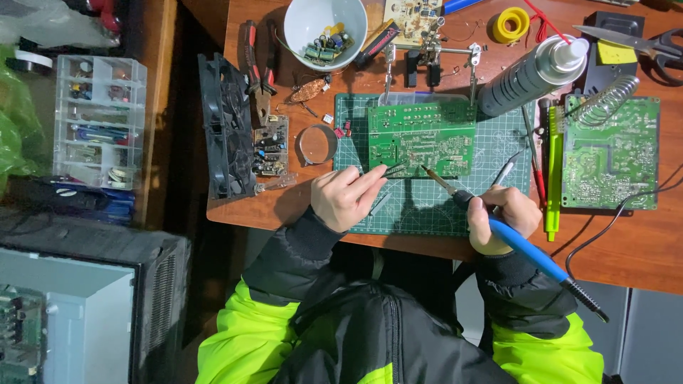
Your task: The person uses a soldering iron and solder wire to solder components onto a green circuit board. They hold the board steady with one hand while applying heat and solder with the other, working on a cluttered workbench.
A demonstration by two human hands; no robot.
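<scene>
Left hand (346,198) curled, fingers pinching dark tweezers (393,169), tips aimed toward two o'clock and touching the lower edge of the green circuit board (421,138). Right hand (502,217) closed in a fist around the blue soldering iron (523,245), metal tip pointing to ten o'clock, meeting the same board edge just beside the tweezers. Board clamped over the green cutting mat (434,206), at twelve o'clock from both hands. At nine o'clock of the board, a round magnifier (316,144). At two o'clock, a grey spray can (530,76) lying tilted. At three o'clock, a second green board (610,153). At eleven o'clock, a white bowl (325,25) of small parts.
</scene>
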